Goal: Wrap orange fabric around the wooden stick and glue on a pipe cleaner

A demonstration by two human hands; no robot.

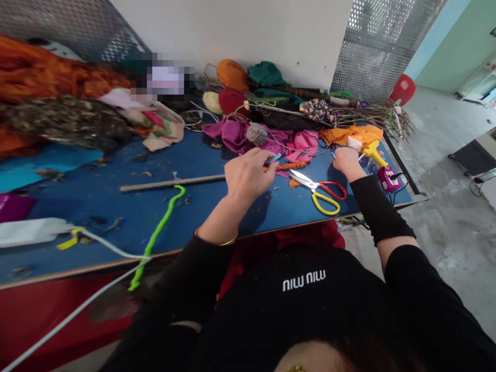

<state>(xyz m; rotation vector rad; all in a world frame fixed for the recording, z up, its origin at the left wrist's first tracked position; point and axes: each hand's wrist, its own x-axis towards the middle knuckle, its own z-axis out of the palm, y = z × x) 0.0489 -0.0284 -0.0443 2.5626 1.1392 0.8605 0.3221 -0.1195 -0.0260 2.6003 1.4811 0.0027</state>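
My left hand [250, 173] is closed around a stick [182, 182] partly wrapped in orange material [292, 166]; a bit of light blue strand shows at its fingers. My right hand [346, 161] is closed near the orange cloth [354, 135], and what it holds is too small to name; a bit of blue shows by its fingertips. Between the hands, scissors [306, 181] with one red and one yellow handle lie open on the blue table [209, 212]. A ball of grey yarn [256, 134] rests on purple cloth [231, 135] behind my left hand.
Right of my right hand are a yellow glue gun [374, 153] and a purple power socket [388, 179]. A bright green fuzzy strand [160, 225] hangs over the front edge, near a white cable [112, 248]. Cloth bundles and twigs [382, 118] line the back.
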